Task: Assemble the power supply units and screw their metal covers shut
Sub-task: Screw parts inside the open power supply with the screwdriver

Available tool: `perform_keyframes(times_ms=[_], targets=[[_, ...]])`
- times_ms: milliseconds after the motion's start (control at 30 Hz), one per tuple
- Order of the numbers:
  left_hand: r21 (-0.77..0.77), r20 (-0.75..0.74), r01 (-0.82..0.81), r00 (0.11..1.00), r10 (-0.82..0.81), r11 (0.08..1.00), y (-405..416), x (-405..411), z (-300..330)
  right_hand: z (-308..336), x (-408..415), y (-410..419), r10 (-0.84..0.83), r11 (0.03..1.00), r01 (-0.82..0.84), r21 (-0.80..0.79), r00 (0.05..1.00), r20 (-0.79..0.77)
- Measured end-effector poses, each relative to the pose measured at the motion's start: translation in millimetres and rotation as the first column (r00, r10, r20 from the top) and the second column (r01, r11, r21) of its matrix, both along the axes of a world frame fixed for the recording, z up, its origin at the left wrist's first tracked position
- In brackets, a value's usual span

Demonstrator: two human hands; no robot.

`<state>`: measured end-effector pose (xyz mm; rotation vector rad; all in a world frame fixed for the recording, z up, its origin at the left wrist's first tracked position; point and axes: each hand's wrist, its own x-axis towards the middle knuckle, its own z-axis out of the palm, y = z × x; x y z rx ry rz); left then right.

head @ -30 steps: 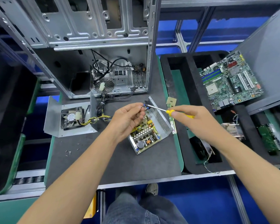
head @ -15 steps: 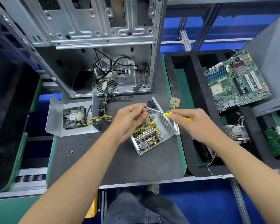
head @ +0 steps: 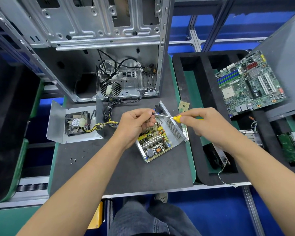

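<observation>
The screwdriver [head: 174, 117] has a yellow handle and silver shaft. The motherboard [head: 249, 86] is green with blue slots; the mat [head: 126, 167] is dark grey, edged green

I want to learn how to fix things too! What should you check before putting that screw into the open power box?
1. Right hand grips screwdriver: ok.
2. Left hand fingers at the screwdriver tip: ok.
3. Screw sitting on the tip: cannot tell, fingers hide it.
4. Power supply box flat on the mat: ok.
5. Cover with fan on the box: not ok, it lies apart.
6. Spare screws on the mat: ok.
</observation>
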<state>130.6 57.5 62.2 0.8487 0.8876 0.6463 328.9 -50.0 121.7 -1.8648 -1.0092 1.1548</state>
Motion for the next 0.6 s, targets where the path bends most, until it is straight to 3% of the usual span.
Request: perform_keyframes(times_ms=[167,300,400,600], targets=[[-0.017,0.007,-0.061,0.998,0.061,0.998,1.4,-4.2,3.6,-0.8,-7.7,2.2,-0.273,0.923,0.351,0.159,0.887,-0.373],[-0.031,0.013,-0.086,0.996,0.087,0.996,-3.2,-5.7,5.4,-10.1,-31.3,4.2,-0.385,0.791,0.601,0.114,0.634,-0.670],[-0.002,0.006,-0.072,0.997,0.072,0.997,-8.8,-8.2,5.9,-18.0,-45.6,7.1,-0.451,0.726,0.684,0.071,0.552,-0.701],[0.055,-0.055,-0.039,0.998,0.043,0.998,-14.0,-20.0,2.4,-27.6,-57.5,4.6,-0.462,0.783,0.622,0.009,0.592,-0.661]])
